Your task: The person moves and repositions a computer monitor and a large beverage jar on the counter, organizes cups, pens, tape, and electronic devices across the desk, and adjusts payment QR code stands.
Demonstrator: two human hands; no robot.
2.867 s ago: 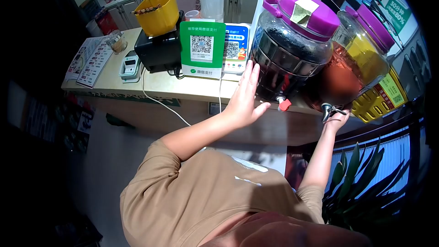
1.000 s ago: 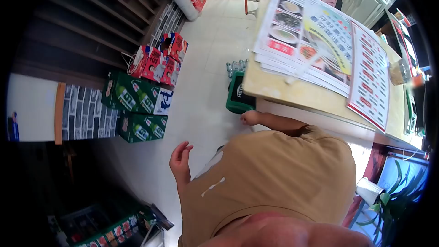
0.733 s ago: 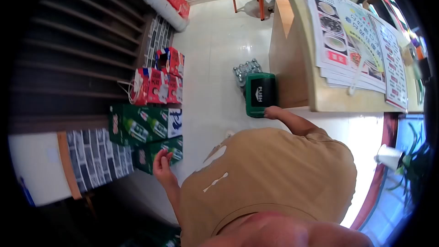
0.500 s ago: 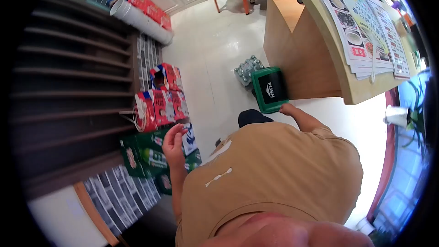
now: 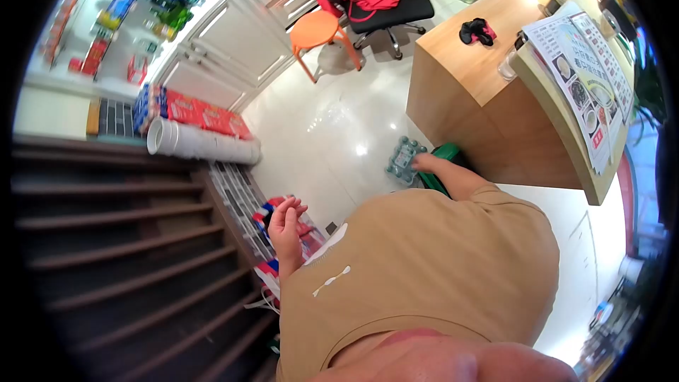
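Observation:
My left hand (image 5: 286, 221) is raised at the left of my body, fingers loosely bent with small gaps between them and nothing visible in them. Beyond it, lower down, are red and blue cartons (image 5: 265, 211), partly covered by the hand and my shirt. My right hand (image 5: 424, 163) reaches forward and down over the green push-lid bin (image 5: 447, 153). It overlaps the edge of a wrapped pack of bottles (image 5: 403, 158) on the floor; whether it touches the pack, I cannot tell. Its fingers are small and partly hidden. My forearm and shirt cover much of the bin.
A wooden counter (image 5: 488, 127) with printed menus (image 5: 583, 88) stands at the right. Ahead are an orange stool (image 5: 316, 30) and a black office chair (image 5: 396, 18). Dark slatted shelving (image 5: 127, 240), a long white stack of cups or tubs (image 5: 205, 144) and red packs (image 5: 205, 114) line the left.
My view has shifted forward, bringing the chair and bottle shelves into sight. My right hand has left the bin's near corner and moved towards the bottle pack. The left stays raised.

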